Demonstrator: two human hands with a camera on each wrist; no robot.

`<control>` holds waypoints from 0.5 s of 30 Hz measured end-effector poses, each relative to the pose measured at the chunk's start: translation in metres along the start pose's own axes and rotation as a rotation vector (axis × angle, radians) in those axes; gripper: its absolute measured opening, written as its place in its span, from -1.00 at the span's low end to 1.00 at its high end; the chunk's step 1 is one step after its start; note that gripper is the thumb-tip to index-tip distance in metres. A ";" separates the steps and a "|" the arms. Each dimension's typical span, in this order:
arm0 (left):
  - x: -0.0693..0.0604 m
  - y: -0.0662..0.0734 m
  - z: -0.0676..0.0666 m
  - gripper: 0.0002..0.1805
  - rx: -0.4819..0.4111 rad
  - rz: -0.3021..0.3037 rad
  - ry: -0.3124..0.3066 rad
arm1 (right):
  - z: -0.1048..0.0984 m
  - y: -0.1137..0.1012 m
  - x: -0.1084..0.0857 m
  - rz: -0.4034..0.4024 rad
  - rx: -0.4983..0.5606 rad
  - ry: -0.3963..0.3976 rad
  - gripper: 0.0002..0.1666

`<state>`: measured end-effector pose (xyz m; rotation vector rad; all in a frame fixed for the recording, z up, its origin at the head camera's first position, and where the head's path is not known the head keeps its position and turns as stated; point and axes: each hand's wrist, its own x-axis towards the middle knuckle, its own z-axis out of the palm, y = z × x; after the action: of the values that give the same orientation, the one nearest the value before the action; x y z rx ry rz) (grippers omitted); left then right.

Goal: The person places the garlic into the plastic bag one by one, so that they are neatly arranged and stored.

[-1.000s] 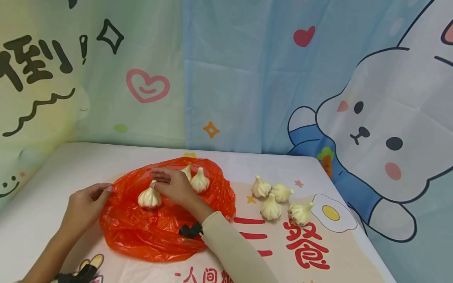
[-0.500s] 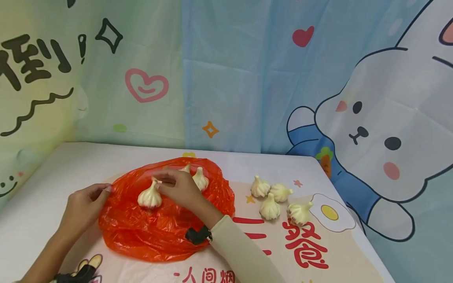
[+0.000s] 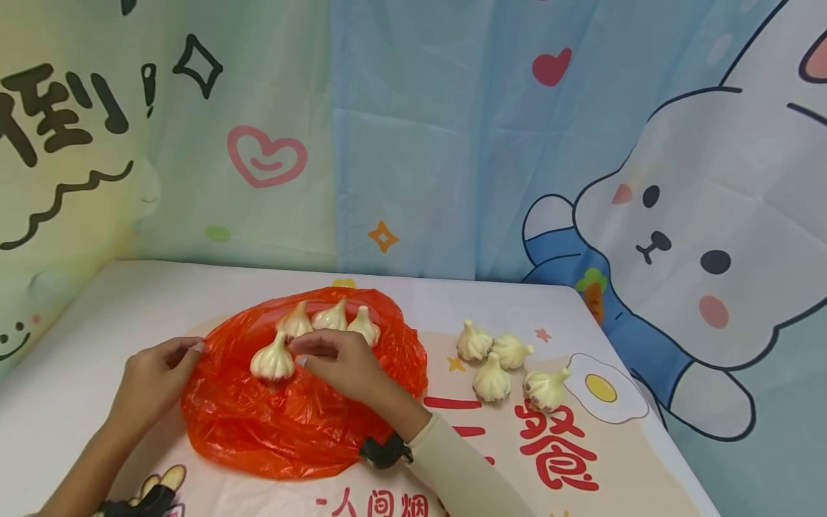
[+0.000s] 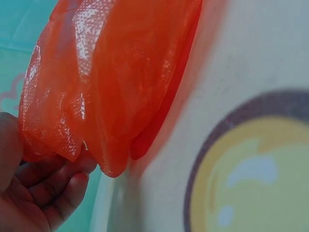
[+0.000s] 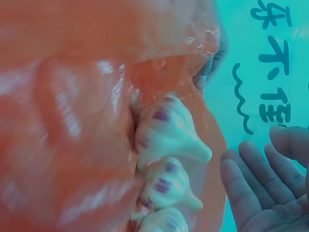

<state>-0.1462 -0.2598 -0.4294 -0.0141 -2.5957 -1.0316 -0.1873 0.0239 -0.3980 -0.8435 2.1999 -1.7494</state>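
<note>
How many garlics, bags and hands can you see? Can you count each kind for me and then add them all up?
Garlics: 8
Bag: 1
Hands: 2
Total: 11 in view

Left hand [image 3: 155, 373] at the edge of a red bag [image 3: 278, 438], right hand [image 3: 342, 362] beside garlic bulbs [image 3: 272, 362].
</note>
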 end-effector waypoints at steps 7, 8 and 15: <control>0.001 0.000 0.000 -0.68 0.003 0.002 0.001 | -0.016 -0.003 -0.020 0.024 -0.035 -0.017 -0.73; 0.001 0.000 0.000 -0.67 0.003 0.000 -0.001 | -0.018 -0.004 -0.022 0.034 -0.040 -0.019 -0.72; 0.000 -0.001 0.001 -0.66 0.004 0.003 0.003 | -0.030 -0.024 -0.037 0.076 -0.065 -0.007 -0.72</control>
<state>-0.1467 -0.2597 -0.4302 -0.0151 -2.5942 -1.0248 -0.1644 0.0660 -0.3736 -0.7680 2.2642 -1.6463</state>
